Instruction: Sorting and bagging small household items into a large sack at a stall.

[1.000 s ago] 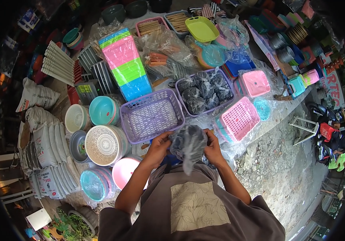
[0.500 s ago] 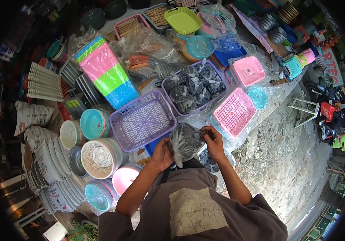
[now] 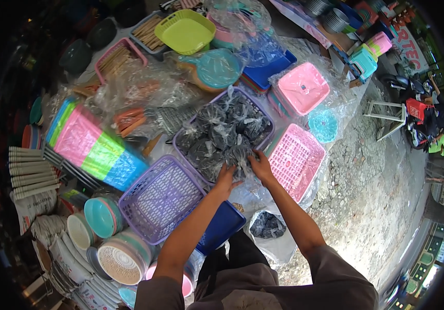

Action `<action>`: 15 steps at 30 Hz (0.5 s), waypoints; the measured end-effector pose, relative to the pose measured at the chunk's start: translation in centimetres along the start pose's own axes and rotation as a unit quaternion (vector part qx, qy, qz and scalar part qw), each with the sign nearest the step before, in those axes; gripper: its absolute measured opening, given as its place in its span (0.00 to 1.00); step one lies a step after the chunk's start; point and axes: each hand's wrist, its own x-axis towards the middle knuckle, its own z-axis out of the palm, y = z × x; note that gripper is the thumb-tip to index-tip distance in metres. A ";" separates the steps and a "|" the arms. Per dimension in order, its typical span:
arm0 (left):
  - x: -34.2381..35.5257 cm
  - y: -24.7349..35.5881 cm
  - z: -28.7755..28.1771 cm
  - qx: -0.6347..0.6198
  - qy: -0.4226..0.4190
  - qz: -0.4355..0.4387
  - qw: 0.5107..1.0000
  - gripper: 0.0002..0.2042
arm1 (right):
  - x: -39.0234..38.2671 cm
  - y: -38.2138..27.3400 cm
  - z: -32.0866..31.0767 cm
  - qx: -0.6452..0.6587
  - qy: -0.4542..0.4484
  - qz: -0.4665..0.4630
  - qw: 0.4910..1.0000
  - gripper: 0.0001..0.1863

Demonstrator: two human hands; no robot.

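While one clear bag of dark stuff (image 3: 239,156) sits at the near end of the full purple basket (image 3: 253,106), close beside other bags like it (image 3: 223,135), the left hand (image 3: 225,182) and the right hand (image 3: 261,168) touch its two sides, but I can't tell if the grip of either is tight or loose. Just to the left is a second purple basket (image 3: 160,201) with holes, with a blue tray (image 3: 221,227) beside it. On the right is a pink basket (image 3: 297,163) in clear wrap, and nearer is a white sack (image 3: 279,250).
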 end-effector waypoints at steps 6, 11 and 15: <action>4.4 0.7 -0.6 0.026 0.045 0.025 0.998 0.31 | 6.1 3.8 4.3 -0.004 0.025 -0.011 1.000 0.30; 1.8 -0.9 -1.6 0.015 -0.036 0.041 0.998 0.30 | 3.6 4.2 6.3 0.014 -0.033 -0.040 0.999 0.31; -3.1 -3.6 -2.9 -0.014 -0.057 0.035 0.998 0.27 | -2.9 4.7 7.0 0.063 -0.067 -0.054 0.994 0.30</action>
